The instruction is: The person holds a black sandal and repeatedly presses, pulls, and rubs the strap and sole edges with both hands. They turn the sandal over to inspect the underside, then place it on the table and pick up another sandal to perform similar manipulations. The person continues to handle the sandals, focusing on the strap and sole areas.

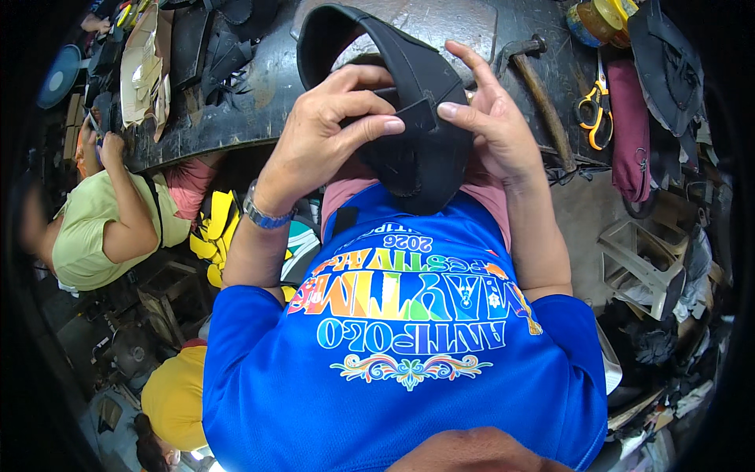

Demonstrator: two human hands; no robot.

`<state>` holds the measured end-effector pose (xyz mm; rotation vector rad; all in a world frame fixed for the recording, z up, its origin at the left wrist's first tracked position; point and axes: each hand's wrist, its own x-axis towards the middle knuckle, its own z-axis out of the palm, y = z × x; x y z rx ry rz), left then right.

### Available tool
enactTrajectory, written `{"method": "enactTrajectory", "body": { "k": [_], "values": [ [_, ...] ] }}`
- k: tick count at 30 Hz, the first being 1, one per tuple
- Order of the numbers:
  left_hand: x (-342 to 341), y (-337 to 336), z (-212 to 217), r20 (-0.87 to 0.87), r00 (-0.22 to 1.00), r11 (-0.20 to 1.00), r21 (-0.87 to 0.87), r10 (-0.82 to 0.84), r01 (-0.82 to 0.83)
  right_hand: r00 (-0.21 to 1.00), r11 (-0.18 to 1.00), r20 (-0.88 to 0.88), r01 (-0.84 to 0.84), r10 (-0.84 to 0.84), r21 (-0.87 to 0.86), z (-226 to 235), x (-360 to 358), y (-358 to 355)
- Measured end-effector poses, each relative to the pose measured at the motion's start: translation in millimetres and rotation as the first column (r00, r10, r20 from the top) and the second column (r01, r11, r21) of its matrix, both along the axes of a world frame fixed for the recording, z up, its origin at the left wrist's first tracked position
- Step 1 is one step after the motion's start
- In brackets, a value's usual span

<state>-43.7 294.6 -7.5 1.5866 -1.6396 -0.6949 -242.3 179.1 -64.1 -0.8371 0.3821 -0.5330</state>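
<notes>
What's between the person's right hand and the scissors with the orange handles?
A hammer with a wooden handle lies between the right hand and the scissors, in the head view.

Fingertips of the left hand [326, 122] hidden behind the black piece [431, 161] near twelve o'clock, head of the pale-green-shirted co-worker [98, 224] blurred at nine, yellow-shirted co-worker [173, 401] partly hidden by the blue sleeve [236, 326] at eight

Workpiece [429, 169] was between left hand [338, 126] and right hand [503, 130], top centre. Beyond, workbench [240, 130] held hammer [544, 104], scissors [600, 94] right of hammer, upper right; cardboard [148, 67] lay upper left.
</notes>
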Motion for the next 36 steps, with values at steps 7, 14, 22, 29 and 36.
{"method": "enactTrajectory", "body": {
  "k": [7, 14, 22, 29, 36],
  "values": [
    [-11.6, 15.3, -1.3, 0.039, 0.992, 0.988, -0.106, 0.118, -0.113, 0.962, 0.872, 0.105, 0.275, -0.254, -0.406, 3.8, 21.3, 24.1],
    [-14.2, 17.1, -0.1, 0.031, 0.986, 0.985, -0.071, 0.161, -0.159, 0.957, 0.825, 0.095, 0.284, -0.273, -0.488, 5.2, 23.2, 27.2],
    [-16.3, 15.0, -5.4, 0.043, 0.984, 0.976, -0.137, 0.175, -0.168, 0.969, 0.894, 0.087, 0.246, -0.230, -0.375, 6.3, 22.9, 28.1],
    [-19.3, 16.8, -6.8, 0.008, 0.976, 0.966, -0.140, 0.219, -0.216, 0.964, 0.884, 0.077, 0.265, -0.255, -0.385, 7.2, 24.1, 29.6],
    [-24.3, 15.4, -9.8, -0.006, 0.961, 0.943, -0.189, 0.278, -0.274, 0.965, 0.875, 0.085, 0.260, -0.247, -0.408, 9.6, 25.9, 29.9]
  ]
}}
